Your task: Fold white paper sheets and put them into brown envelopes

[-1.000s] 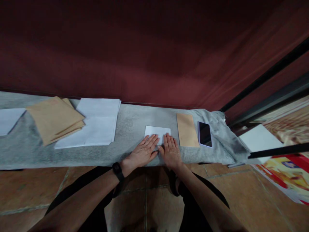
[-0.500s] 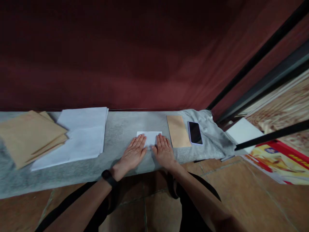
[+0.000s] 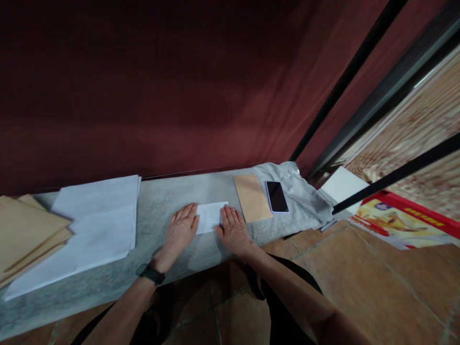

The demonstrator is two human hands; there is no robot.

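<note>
A small white piece of paper, seemingly folded [image 3: 209, 218], lies flat on the grey cloth-covered bench [image 3: 161, 201]. My left hand [image 3: 182, 226] rests at its left edge, palm down with fingers stretched out. At the right edge lies my right hand [image 3: 234, 230], also flat, its fingertips touching the paper. Just right of that hand is a brown envelope [image 3: 253, 198], lying flat. Beside the envelope sits a phone [image 3: 277, 197] with a dark screen and a pale purple edge.
A stack of large white sheets [image 3: 100, 215] lies on the left, partly under several brown envelopes [image 3: 28, 230]. Behind the bench rises a dark red wall [image 3: 161, 120]. Black bars [image 3: 348, 76] and a red-and-yellow printed box [image 3: 406, 218] are at the right, above a tiled floor [image 3: 359, 282].
The view has turned, so the bench things appear further left and tilted. My left hand has slid outward to the paper's left edge, uncovering more of it. My right hand remains at the right side.
</note>
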